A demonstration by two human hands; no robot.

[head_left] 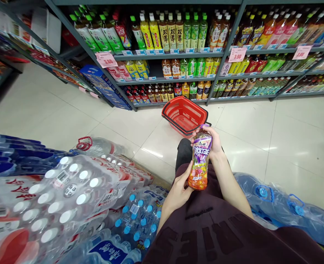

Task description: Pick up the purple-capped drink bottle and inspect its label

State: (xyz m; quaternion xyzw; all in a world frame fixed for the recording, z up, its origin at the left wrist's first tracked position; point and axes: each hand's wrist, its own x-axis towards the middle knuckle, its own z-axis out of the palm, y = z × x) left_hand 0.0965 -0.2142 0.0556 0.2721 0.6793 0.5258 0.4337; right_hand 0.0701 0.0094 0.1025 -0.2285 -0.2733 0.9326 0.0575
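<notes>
Both my hands hold a bottle of iced tea (pixel 200 161) in front of my body, with an orange-brown lower part, a purple label and a purple cap. My right hand (pixel 215 141) is wrapped round its neck and upper side, partly hiding the cap. Lower down, the fingers of my left hand (pixel 182 186) support the bottle near its base. The printed front of the bottle faces up toward me. Just beyond it, a red shopping basket (pixel 175 125) with black handles stands on the floor.
Shelves (pixel 162 55) of bottled drinks with pink price cards line the far side. Shrink-wrapped packs of white-capped bottles (pixel 65 194) and blue-capped water bottles (pixel 139 216) are stacked at left. Large water jugs (pixel 263 192) lie at right. Tiled floor (pixel 250 139) lies between.
</notes>
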